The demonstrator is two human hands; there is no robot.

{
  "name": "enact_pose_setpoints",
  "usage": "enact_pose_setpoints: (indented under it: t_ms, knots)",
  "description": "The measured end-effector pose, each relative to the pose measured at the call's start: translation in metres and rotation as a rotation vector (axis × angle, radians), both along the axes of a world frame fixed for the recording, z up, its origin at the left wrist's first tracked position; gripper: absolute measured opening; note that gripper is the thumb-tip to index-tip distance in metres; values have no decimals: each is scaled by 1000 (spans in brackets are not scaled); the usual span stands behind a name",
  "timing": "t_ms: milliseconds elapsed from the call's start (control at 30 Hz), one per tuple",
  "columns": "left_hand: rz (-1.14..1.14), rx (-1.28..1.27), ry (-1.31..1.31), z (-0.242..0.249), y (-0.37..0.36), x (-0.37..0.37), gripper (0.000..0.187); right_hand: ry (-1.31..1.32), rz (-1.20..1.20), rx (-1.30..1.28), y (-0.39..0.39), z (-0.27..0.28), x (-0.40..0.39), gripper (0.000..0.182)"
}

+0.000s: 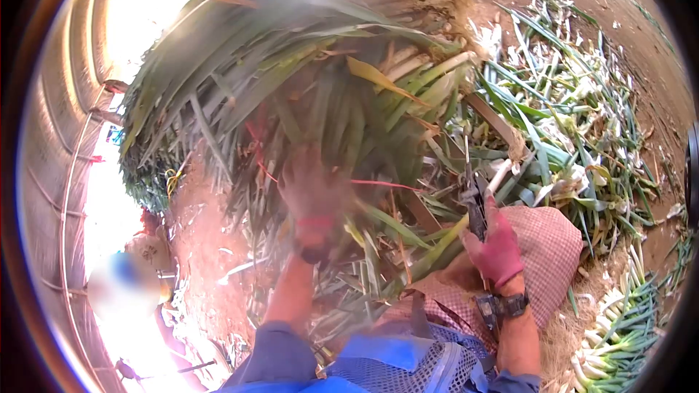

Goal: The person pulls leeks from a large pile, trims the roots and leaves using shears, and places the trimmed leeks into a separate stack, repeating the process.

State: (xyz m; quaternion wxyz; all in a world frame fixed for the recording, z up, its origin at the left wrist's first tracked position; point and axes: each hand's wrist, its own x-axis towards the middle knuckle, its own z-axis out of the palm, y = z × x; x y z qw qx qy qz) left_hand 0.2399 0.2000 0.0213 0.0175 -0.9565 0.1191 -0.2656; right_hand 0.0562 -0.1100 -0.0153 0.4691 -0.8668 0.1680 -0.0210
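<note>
A curved, ribbed brown wall [54, 153] stands left of a large heap of long-leaved green onions [269, 65]. Against it, the blurred left hand [313, 185] has an unclear grip; the right hand [496, 247] curls its fingers around a slim black metal-tipped tool [476, 209].

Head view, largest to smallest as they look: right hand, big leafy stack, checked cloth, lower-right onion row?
1. Leafy stack
2. Checked cloth and onion row: too close to rank
3. Right hand, smallest

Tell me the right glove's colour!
The right glove is pinkish red, best seen in the head view.
</note>
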Motion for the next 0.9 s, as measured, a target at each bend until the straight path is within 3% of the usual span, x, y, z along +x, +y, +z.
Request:
enact_pose_setpoints:
  t_ms: [67,133,200,267,333,500,667,733,767,833,867,900]
  knots:
    - [81,48,-86,5,20,1,83,-43,43,66,5,4,-1,86]
    - [90,-60,97,0,38,8,98,-91,62,55,9,8,1,87]
    - [148,-38,147,-18,51,15,101,85,99,111,13,25,1,86]
    - [190,-14,203,-2,41,13,104,-31,168,16,15,5,-4,88]
    - [268,-77,496,53,4,1,97,2,239,-2,16,11,-3,91]
    - [95,-240,374,1,58,17,76,13,267,-23,12,23,-4,93]
    - [162,-259,526,43,46,3,66,-70,206,-5,8,19,-7,93]
    - [11,-322,511,60,53,3,70,-111,234,-21,5,10,-7,93]
    - [67,-248,402,84,49,13,74,-117,242,7,4,15,-6,93]
    - [-249,57,-298,125,75,46,73,-105,251,6,6,13,-4,93]
    - [-303,-109,-436,151,89,69,70,-86,247,7,4,11,-7,93]
    - [-253,-37,-427,193,93,74,77,-73,237,-4,4,12,-7,93]
